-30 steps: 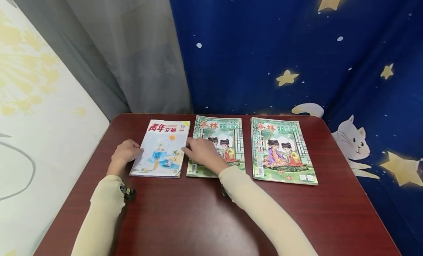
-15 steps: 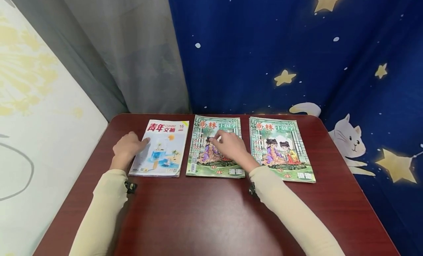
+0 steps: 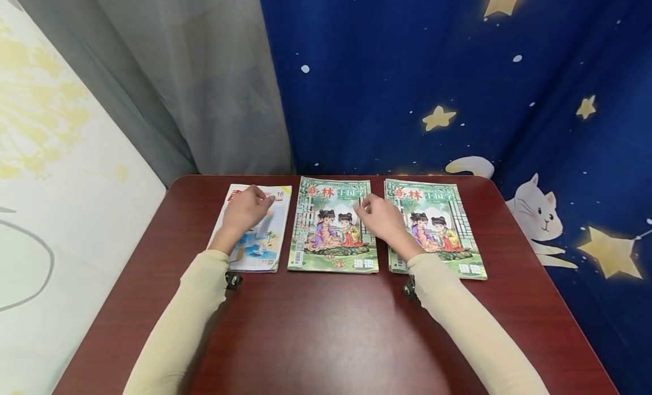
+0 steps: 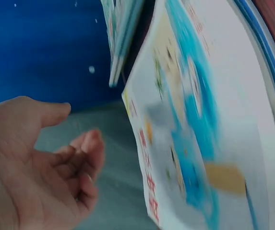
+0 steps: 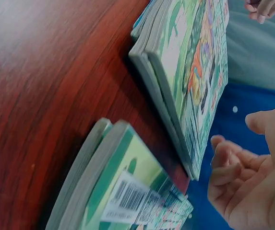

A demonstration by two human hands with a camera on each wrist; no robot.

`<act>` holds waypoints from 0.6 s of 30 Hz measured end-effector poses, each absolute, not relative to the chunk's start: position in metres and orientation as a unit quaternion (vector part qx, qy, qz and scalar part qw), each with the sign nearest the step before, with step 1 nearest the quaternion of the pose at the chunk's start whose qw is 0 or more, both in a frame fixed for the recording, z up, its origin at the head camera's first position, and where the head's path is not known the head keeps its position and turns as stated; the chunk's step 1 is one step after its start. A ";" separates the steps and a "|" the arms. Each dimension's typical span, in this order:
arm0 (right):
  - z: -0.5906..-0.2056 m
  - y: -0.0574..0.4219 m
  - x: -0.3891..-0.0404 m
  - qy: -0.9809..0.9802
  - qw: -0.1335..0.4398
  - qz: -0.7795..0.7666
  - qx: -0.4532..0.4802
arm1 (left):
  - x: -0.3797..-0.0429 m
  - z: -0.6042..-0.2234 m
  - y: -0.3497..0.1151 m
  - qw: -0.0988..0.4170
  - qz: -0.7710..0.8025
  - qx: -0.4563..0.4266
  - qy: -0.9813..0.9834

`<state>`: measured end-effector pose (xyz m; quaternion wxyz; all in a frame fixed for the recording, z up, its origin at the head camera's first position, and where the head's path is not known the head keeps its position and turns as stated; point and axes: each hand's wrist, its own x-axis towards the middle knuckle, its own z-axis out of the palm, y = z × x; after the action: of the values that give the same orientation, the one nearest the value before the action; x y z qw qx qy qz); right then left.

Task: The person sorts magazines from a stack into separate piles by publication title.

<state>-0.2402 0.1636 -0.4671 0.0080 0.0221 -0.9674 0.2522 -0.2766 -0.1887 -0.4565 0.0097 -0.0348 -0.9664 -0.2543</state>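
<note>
Three magazine stacks lie side by side. The left one has a white magazine (image 3: pixel 265 250) on top, with a blue sea picture. Above its upper part hovers my left hand (image 3: pixel 244 214), fingers loosely curled. The left wrist view shows a gap between that hand (image 4: pixel 31 167) and the white cover (image 4: pixel 199 129). Between the middle green magazine (image 3: pixel 331 236) and the right green magazine (image 3: pixel 443 236), my right hand (image 3: pixel 384 220) is raised, covering part of the right cover. Its fingers curl loosely around nothing, as the right wrist view of the hand (image 5: pixel 252 177) confirms.
The stacks rest near the back edge of a dark red wooden table (image 3: pixel 316 327). Behind it hang a grey curtain (image 3: pixel 229 101) and a blue curtain (image 3: pixel 367 89) with stars and a cat. A white patterned wall (image 3: pixel 66 225) borders the left side.
My right hand has let go of the white magazine's right edge and moved right across the middle stack. My left hand has left its left edge and moved up and right over its cover.
</note>
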 end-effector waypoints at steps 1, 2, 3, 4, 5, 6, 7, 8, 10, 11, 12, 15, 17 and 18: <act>-0.467 0.166 -0.239 -0.968 0.004 0.249 0.011 | -0.278 -0.457 -0.183 0.003 -0.263 -0.043 -0.964; -0.466 0.169 -0.238 -0.969 0.000 0.245 0.000 | -0.279 -0.458 -0.177 -0.006 -0.270 -0.050 -0.961; -0.465 0.171 -0.237 -0.970 -0.005 0.242 -0.011 | -0.281 -0.458 -0.171 -0.014 -0.279 -0.056 -0.959; -0.464 0.173 -0.237 -0.971 -0.011 0.238 -0.019 | -0.282 -0.457 -0.165 -0.022 -0.285 -0.060 -0.956; -0.463 0.174 -0.236 -0.972 -0.015 0.232 -0.025 | -0.283 -0.457 -0.159 -0.027 -0.287 -0.063 -0.956; -0.462 0.175 -0.236 -0.973 -0.021 0.229 -0.030 | -0.284 -0.457 -0.154 -0.034 -0.287 -0.065 -0.955; -0.460 0.175 -0.235 -0.973 -0.028 0.225 -0.036 | -0.285 -0.456 -0.149 -0.044 -0.287 -0.066 -0.955; -0.459 0.175 -0.235 -0.974 -0.037 0.219 -0.043 | -0.286 -0.456 -0.145 -0.056 -0.284 -0.066 -0.955; -0.458 0.173 -0.234 -0.976 -0.057 0.202 -0.057 | -0.287 -0.455 -0.139 -0.088 -0.272 -0.064 -0.956; -0.458 0.172 -0.234 -0.977 -0.067 0.194 -0.064 | -0.288 -0.454 -0.137 -0.107 -0.262 -0.065 -0.957; -0.458 0.172 -0.233 -0.976 -0.079 0.188 -0.071 | -0.288 -0.454 -0.135 -0.124 -0.254 -0.065 -0.957; -0.459 0.169 -0.231 -0.976 -0.105 0.176 -0.079 | -0.290 -0.455 -0.131 -0.160 -0.234 -0.066 -0.957; -0.460 0.168 -0.230 -0.975 -0.114 0.176 -0.076 | -0.289 -0.456 -0.130 -0.166 -0.229 -0.065 -0.957; -0.462 0.168 -0.230 -0.975 -0.115 0.176 -0.073 | -0.289 -0.457 -0.130 -0.165 -0.230 -0.064 -0.957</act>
<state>-0.2296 0.1678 -0.4617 -0.1150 -0.0734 -0.9749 0.1759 -0.2889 -0.1297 -0.4567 -0.1648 -0.0636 -0.9571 -0.2295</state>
